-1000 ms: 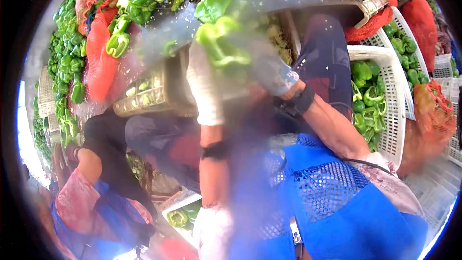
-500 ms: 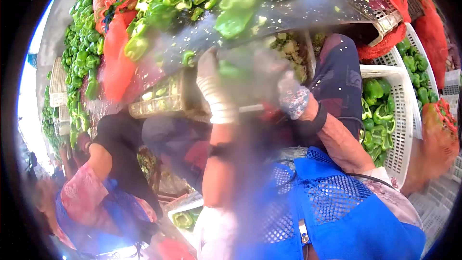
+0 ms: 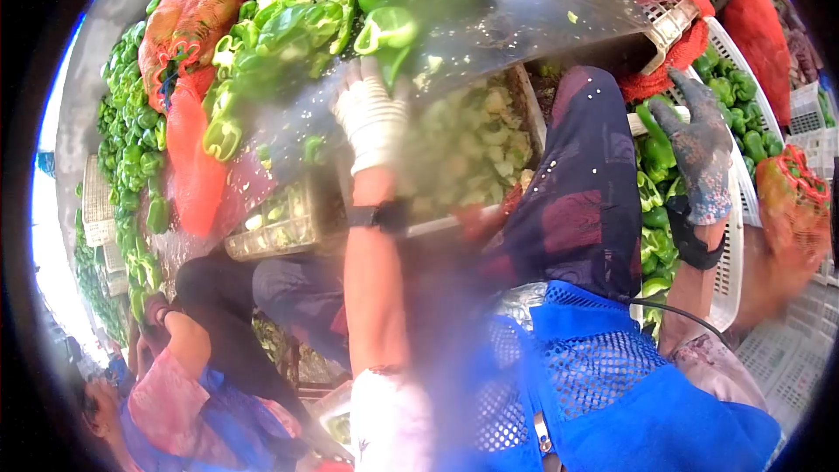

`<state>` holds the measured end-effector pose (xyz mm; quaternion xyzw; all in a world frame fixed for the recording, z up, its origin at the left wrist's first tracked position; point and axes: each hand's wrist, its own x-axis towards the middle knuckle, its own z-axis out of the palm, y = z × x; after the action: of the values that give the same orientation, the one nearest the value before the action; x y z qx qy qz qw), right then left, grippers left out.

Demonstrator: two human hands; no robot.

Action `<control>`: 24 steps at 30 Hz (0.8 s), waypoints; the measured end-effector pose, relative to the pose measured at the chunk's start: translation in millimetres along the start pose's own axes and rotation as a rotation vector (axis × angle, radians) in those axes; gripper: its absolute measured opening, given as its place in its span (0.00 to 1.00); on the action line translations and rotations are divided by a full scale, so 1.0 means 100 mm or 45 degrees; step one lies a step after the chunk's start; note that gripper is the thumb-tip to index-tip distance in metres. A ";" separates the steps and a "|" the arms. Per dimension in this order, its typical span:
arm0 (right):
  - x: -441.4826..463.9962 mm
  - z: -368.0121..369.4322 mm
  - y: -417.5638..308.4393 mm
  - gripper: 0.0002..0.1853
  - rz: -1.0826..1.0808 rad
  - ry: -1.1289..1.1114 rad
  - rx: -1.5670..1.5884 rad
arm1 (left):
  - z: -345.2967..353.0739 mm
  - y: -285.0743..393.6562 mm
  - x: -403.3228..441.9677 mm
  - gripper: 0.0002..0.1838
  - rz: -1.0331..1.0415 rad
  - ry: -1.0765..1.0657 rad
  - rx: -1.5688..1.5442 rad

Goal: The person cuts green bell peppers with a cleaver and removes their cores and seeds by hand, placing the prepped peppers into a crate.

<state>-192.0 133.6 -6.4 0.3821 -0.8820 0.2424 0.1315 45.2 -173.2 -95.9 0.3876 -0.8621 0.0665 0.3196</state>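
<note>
Green pepper [image 3: 657, 138] is at two o'clock by the curled right hand [image 3: 702, 140], whose pinch I cannot tell, and careless release could miss the crate [image 3: 727, 284], while the left hand [image 3: 371, 118] is spread at eleven.

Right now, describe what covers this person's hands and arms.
The left hand wears a mostly white, ribbed glove, with a black wristband and pale sleeve. The right hand wears a dark grey glove with a speckled cuff, another black band and a pale, pinkish-patterned sleeve.
</note>
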 end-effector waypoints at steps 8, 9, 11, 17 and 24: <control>0.02 0.17 -1.02 0.15 -0.578 -0.373 0.895 | -0.87 -0.03 -0.06 0.19 -1.050 0.015 -2.098; 0.07 0.33 -1.12 0.14 -0.881 -0.205 0.809 | -0.90 -0.06 -0.14 0.22 -1.011 -0.074 -2.251; 0.19 0.70 -1.33 0.14 -1.158 -0.090 0.805 | -1.01 -0.04 -0.25 0.22 -1.107 -0.126 -2.358; 0.08 0.95 -1.87 0.19 -0.125 -0.986 1.620 | -1.26 0.33 -0.51 0.20 -1.367 -0.267 -2.555; -0.04 1.17 -1.73 0.15 -0.085 -0.855 1.511 | -1.02 0.36 -0.74 0.27 -1.440 -0.510 -2.356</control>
<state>-66.7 -27.9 -50.3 0.4712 -0.5803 0.5491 -0.3738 107.2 -65.3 -55.9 0.3409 -0.3134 -0.8246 0.3251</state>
